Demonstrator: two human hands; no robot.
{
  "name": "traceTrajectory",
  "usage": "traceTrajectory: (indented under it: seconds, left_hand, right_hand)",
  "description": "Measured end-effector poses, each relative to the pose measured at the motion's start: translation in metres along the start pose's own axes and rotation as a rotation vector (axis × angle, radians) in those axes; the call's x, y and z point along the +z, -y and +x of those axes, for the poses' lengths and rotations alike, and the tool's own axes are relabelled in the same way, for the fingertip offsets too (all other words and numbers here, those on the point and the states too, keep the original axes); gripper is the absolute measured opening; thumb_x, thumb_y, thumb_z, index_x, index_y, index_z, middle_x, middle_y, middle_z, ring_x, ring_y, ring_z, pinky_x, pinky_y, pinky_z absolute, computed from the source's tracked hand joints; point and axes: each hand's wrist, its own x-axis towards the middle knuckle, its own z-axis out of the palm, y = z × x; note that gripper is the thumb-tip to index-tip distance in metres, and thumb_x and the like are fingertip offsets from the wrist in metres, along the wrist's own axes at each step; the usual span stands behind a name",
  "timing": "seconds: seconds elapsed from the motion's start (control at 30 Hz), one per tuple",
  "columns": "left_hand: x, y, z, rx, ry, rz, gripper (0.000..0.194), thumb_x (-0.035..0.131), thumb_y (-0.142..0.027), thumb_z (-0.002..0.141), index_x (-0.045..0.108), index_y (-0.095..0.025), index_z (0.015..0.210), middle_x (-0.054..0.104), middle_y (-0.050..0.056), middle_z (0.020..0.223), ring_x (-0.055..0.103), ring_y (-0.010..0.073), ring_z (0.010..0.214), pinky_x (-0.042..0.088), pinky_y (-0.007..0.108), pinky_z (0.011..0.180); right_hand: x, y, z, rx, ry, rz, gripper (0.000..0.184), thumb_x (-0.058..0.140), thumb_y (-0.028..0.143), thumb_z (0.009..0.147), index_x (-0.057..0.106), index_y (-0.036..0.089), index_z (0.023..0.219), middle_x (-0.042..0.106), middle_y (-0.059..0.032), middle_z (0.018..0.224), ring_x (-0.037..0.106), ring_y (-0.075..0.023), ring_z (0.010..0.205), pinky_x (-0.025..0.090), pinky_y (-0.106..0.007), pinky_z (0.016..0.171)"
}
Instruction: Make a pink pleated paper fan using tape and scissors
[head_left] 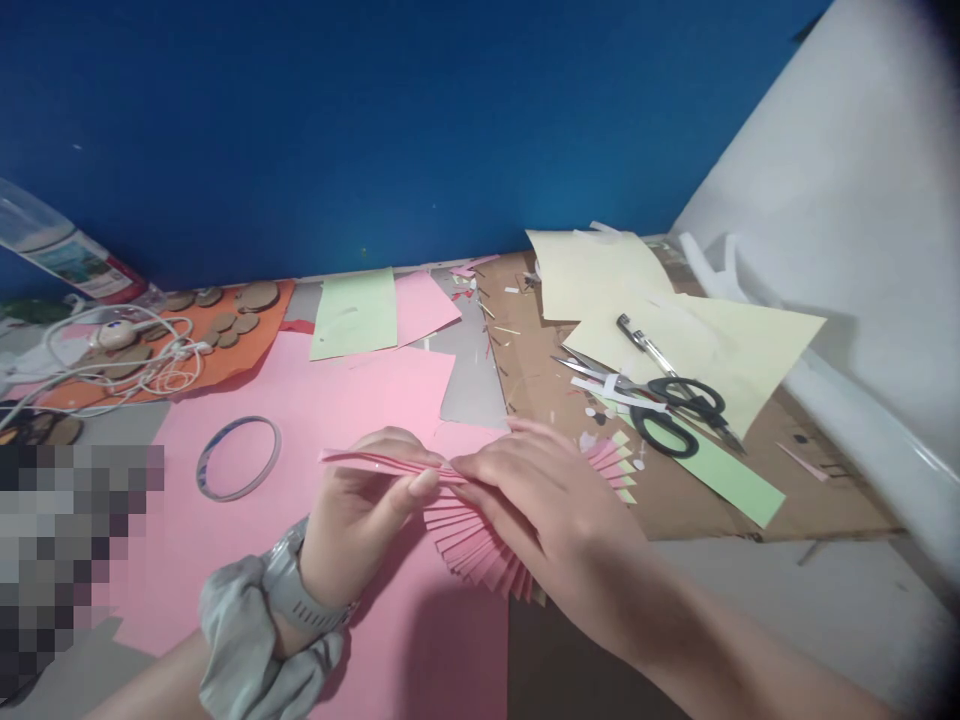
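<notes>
The left hand's (pixel 356 515) thumb and fingers pinch the pleated pink paper (pixel 469 545); the right hand's (pixel 559 500) fingers, together, clamp its folds. Creasing seems in hand, calling for aligned edges. Beneath it spreads a pink sheet (pixel 420 650); scissors (pixel 635 424) limit movement rightward, a tape roll (pixel 201 472) farther left.
</notes>
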Motion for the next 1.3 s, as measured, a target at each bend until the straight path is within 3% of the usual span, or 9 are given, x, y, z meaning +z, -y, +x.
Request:
traceTrajectory:
  seconds: [0.17,0.57,1.3]
  left_hand:
    - [0.001,0.0009,0.0019,-0.03,0.008,-0.017,0.009,0.057,-0.018,0.084,0.066,-0.021,0.081,0.065,-0.001,0.077,0.059,0.0095,0.075,0.048,0.02,0.07]
    - [0.0019,-0.0002,0.0024,-0.032,0.011,-0.038,0.01,0.057,-0.021,0.083,0.065,-0.019,0.078,0.064,0.002,0.073,0.06,0.0133,0.073,0.049,0.025,0.067]
    - [0.0025,0.0017,0.001,0.006,-0.01,-0.019,0.012,0.056,-0.016,0.083,0.063,-0.019,0.074,0.061,0.002,0.069,0.056,0.0143,0.073,0.046,0.028,0.067]
  right_hand:
    - [-0.001,0.0003,0.0001,0.009,-0.031,0.034,0.011,0.05,0.014,0.088,0.059,0.011,0.095,0.062,-0.004,0.084,0.052,-0.0145,0.083,0.038,-0.032,0.083]
    - [-0.0019,0.0001,-0.0022,0.001,0.007,-0.02,0.014,0.044,0.014,0.091,0.056,0.013,0.084,0.059,-0.0029,0.08,0.049,-0.0136,0.079,0.035,-0.032,0.079]
    - [-0.002,-0.0012,-0.001,0.043,0.071,0.035,0.016,0.039,0.015,0.093,0.052,0.016,0.084,0.059,0.0,0.083,0.048,-0.0115,0.08,0.029,-0.032,0.089]
